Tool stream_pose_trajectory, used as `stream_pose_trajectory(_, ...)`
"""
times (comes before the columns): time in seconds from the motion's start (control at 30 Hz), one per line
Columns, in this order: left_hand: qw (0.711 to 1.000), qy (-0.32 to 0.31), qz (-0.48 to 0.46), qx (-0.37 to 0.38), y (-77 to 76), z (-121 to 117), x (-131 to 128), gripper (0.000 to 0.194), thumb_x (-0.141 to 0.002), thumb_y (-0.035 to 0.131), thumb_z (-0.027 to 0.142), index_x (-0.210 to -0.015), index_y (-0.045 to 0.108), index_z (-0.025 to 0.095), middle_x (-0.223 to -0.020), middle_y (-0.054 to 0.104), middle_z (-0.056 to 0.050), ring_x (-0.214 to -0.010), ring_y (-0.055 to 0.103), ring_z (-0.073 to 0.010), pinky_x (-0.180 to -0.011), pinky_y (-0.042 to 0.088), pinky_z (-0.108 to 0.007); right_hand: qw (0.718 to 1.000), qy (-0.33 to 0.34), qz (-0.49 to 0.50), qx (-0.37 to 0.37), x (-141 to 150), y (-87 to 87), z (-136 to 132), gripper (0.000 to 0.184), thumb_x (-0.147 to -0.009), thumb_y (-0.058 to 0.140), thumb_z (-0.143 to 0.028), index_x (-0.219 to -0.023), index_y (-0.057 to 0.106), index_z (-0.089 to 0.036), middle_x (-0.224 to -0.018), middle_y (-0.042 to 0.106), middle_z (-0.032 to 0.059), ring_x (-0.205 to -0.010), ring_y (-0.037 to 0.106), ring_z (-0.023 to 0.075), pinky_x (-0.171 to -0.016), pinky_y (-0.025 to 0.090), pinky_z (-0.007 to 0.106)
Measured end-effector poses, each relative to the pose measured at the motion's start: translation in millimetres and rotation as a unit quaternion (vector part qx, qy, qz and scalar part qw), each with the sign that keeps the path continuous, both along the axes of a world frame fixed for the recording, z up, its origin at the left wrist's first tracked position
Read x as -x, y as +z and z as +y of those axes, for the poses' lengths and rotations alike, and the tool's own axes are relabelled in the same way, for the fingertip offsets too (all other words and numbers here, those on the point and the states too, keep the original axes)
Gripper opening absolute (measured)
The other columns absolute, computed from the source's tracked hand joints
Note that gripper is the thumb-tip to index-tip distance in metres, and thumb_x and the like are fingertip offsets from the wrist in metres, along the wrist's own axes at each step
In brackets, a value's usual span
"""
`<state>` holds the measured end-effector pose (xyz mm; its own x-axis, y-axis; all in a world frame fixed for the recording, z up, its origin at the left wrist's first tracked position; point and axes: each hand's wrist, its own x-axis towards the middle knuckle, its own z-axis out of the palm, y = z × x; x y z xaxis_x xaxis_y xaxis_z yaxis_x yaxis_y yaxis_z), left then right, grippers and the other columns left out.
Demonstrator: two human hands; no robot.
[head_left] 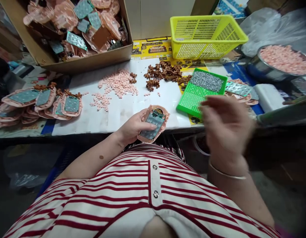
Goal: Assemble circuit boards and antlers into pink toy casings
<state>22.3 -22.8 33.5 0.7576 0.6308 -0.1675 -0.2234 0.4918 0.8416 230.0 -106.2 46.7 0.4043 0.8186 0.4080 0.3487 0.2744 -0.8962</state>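
In my left hand [134, 127] is a pink plastic casing half [164, 125] with a circuit board [153, 125] fitted in it. The thumb lies across the board, and wires show at the casing's upper end. My right hand [225, 127] is raised at the right, over the near edge of a green perforated tray [188, 100]. Motion smears its fingers, so I cannot see whether anything is between them. Small metal screws [207, 81] fill the tray's far part.
Ahead lie pink ring-like pieces [119, 82] and brown plastic parts [165, 71]. Casings with boards [71, 104] are piled left. A cardboard box [93, 61] of casings, a yellow basket [208, 49] and a metal bowl [256, 67] of pink pieces stand at the back.
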Motion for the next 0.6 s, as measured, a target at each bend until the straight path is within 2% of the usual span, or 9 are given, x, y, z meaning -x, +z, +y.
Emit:
stream_pose_trajectory(0.1, 0.998, 0.024, 0.044, -0.043, -2.0, -6, 5, 0.047, -0.070, 0.080, 0.020, -0.115, 0.066, 0.019, -0.099, 0.072, -0.007, -0.084, 0.067, -0.0186, -0.075, 0.052, -0.029, 0.990, 0.121, -0.040, 0.053, 29, -15.2, 30, 0.052, -0.071, 0.084, -0.054, -0.109, 0.069, -0.022, -0.105, 0.072, 0.0072, -0.087, 0.067, 0.0193, -0.083, 0.057, 0.041)
stream_pose_trajectory(0.23, 0.984, 0.097, 0.093, -0.115, -8.7, -10, 12, 0.050, -0.066, 0.081, 0.015, -0.113, 0.066, 0.020, -0.110, 0.071, -0.006, -0.103, 0.066, -0.0204, -0.089, 0.049, -0.029, 0.980, 0.177, 0.021, 0.087, 58, -23.1, 51, 0.049, -0.072, 0.081, -0.059, -0.100, 0.070, -0.021, -0.101, 0.073, 0.0075, -0.087, 0.067, 0.0184, -0.083, 0.057, 0.037)
stream_pose_trajectory(0.4, 0.989, 0.107, 0.073, -0.068, -13.7, -9, 21, 0.047, -0.065, 0.081, 0.018, -0.108, 0.063, 0.019, -0.094, 0.071, -0.003, -0.090, 0.067, -0.0190, -0.084, 0.050, -0.032, 0.943, 0.255, 0.173, 0.129, 69, -28.3, 57, 0.036, -0.075, 0.080, -0.054, -0.089, 0.071, -0.022, -0.086, 0.072, 0.0026, -0.079, 0.066, 0.0154, -0.074, 0.056, 0.032)
stream_pose_trajectory(0.6, 0.992, 0.085, 0.076, -0.050, -16.6, -3, 29, 0.050, -0.067, 0.081, 0.021, -0.111, 0.059, 0.019, -0.088, 0.072, -0.003, -0.083, 0.068, -0.0189, -0.082, 0.050, -0.033, 0.879, 0.267, 0.336, 0.207, 74, -32.3, 66, 0.033, -0.063, 0.087, -0.043, -0.085, 0.073, -0.023, -0.079, 0.070, -0.0011, -0.068, 0.061, 0.0125, -0.064, 0.052, 0.028)
